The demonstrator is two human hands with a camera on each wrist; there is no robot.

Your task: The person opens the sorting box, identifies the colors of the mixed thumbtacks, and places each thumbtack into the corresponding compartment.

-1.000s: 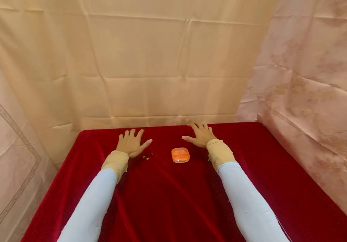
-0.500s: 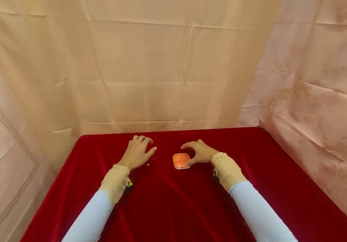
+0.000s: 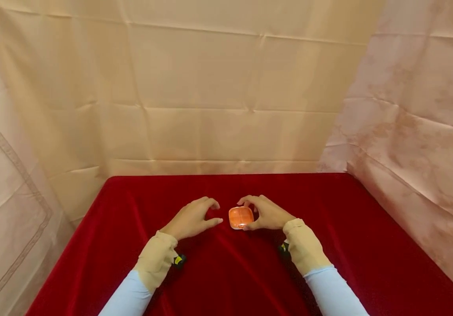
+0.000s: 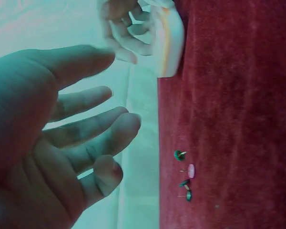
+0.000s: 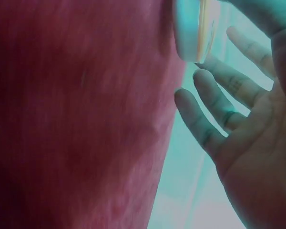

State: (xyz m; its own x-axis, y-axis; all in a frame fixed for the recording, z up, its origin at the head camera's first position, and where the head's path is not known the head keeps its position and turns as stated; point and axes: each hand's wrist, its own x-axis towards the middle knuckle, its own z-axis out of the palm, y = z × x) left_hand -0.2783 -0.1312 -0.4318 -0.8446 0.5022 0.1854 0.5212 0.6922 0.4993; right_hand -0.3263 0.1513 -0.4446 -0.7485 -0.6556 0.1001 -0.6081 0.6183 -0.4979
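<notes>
A small square box [image 3: 240, 217] with a see-through orange lid and a pale base sits mid-table in the head view. My right hand [image 3: 270, 214] grips it from the right, thumb at its near edge and fingers at its far edge. Whether its base touches the cloth I cannot tell. To its left, my left hand [image 3: 195, 217] holds nothing; its fingers curve loosely, apart from the box. Several thumbtacks, among them a pink thumbtack [image 4: 191, 171] and a green thumbtack [image 4: 179, 155], lie on the cloth in the left wrist view. They are hidden in the head view.
Dark red velvet cloth [image 3: 226, 281] covers the table. A beige curtain [image 3: 195, 87] hangs behind the table's far edge. Pinkish patterned drapes [image 3: 420, 114] stand along the right side, with a pale drape [image 3: 5, 210] on the left.
Both hands have drawn back from flat, spread poses near the far edge. The right hand has come round the box and taken hold of it; the left has moved right, toward it.
</notes>
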